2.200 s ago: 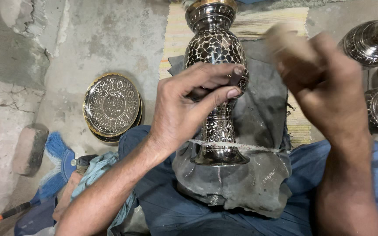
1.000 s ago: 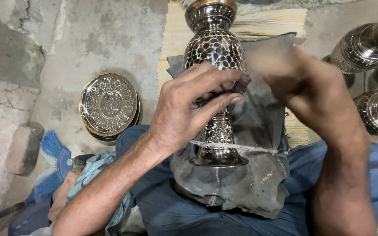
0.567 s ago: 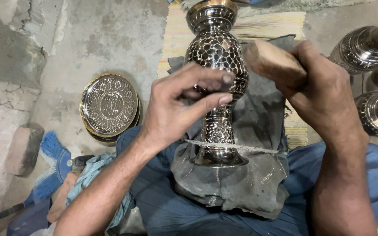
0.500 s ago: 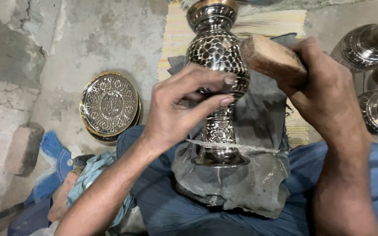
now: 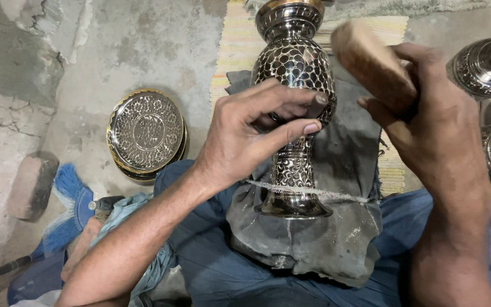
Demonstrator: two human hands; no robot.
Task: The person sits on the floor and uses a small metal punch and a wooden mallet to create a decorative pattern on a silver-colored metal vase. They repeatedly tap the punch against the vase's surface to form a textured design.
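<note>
At centre frame the left hand (image 5: 245, 142) pinches a small tool (image 5: 313, 108) against the patterned metal vase (image 5: 294, 68). The right hand (image 5: 427, 119), upper right, has its fingers curled around a wooden block (image 5: 370, 62) (blurred), just beside the vase, which lies on a grey cloth (image 5: 336, 227).

Wooden block (image 5: 370, 62) motion-blurred in right hand (image 5: 433, 119)

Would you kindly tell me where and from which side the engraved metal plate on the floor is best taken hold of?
I would grip the engraved plate at its raised golden rim on the far, upper edge. It lies flat on the concrete floor and seems to rest on another plate, so only the rim offers purchase. That side is bare, while the near edge sits close to the blue trouser leg.
</note>
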